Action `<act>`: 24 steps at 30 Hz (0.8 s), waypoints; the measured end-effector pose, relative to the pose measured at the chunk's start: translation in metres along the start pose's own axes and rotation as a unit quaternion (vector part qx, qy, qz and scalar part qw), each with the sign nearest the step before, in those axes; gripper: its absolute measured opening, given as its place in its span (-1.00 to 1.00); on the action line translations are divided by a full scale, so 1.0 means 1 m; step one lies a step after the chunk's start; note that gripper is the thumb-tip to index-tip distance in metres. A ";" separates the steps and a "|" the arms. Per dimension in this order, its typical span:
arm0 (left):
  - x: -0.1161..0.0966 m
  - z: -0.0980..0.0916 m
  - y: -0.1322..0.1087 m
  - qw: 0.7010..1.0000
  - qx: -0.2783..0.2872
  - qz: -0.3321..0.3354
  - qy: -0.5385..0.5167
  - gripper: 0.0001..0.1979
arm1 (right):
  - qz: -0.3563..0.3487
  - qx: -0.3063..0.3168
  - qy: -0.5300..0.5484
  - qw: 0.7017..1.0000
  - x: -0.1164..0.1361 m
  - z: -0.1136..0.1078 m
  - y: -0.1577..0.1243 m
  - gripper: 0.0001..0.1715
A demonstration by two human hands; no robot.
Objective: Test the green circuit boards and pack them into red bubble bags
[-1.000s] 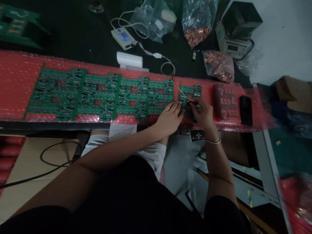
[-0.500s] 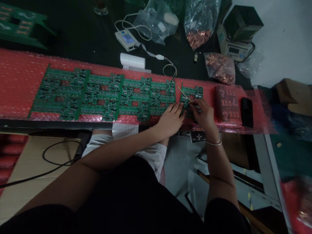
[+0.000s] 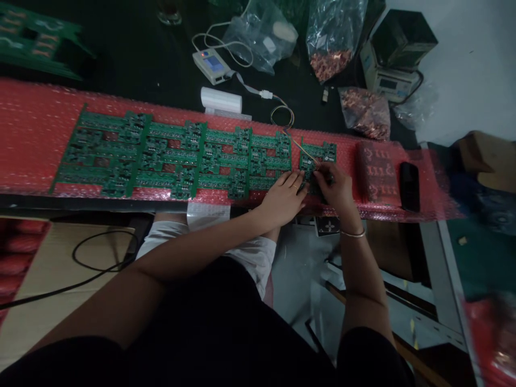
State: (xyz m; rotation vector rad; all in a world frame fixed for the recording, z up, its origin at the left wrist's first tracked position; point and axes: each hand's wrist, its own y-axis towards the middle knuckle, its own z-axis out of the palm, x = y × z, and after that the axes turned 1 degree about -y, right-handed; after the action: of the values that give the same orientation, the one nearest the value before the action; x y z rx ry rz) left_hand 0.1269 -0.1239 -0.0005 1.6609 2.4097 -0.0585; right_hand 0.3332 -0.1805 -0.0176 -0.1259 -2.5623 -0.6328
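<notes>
My right hand pinches the end of a thin wire cable over a small green circuit board. The fingers hide the cable's tip, so whether it touches the board cannot be made out. Palm down, my left hand lies with fingers stretched out across the near part of that board and the corner of the larger circuit board panel to its left. From my right hand the cable loops back to a small white programmer-like box with a lit screen.
Red bubble wrap lies under the boards. A wrapped stack and a black phone are at the right. Behind are a white roll, bags of copper-coloured pieces, and a boxy instrument. More green boards stand far left.
A red-orange light now shows on the white box. My right hand has shifted very slightly with the cable end; my left hand stays in place. The view has moved a little.
</notes>
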 end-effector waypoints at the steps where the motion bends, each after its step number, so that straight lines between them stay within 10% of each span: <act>1: 0.000 -0.001 0.000 1.000 0.003 -0.002 -0.002 -0.47 | 0.000 0.000 0.002 1.000 0.000 0.000 0.000 -0.70; 17: 0.020 -0.007 -0.033 0.994 0.010 -0.102 -0.044 -0.16 | 0.016 0.014 0.028 0.999 0.007 -0.007 0.001 -0.62; 24: 0.034 -0.016 -0.085 0.982 -0.162 -0.030 -0.096 -0.43 | 0.049 0.044 0.009 0.998 0.015 -0.013 0.004 -0.72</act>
State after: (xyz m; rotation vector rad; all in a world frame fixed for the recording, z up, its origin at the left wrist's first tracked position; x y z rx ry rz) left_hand 0.0337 -0.1208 0.0006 1.3713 2.1877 0.1501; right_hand 0.3263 -0.1837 0.0014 -0.2129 -2.5449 -0.4815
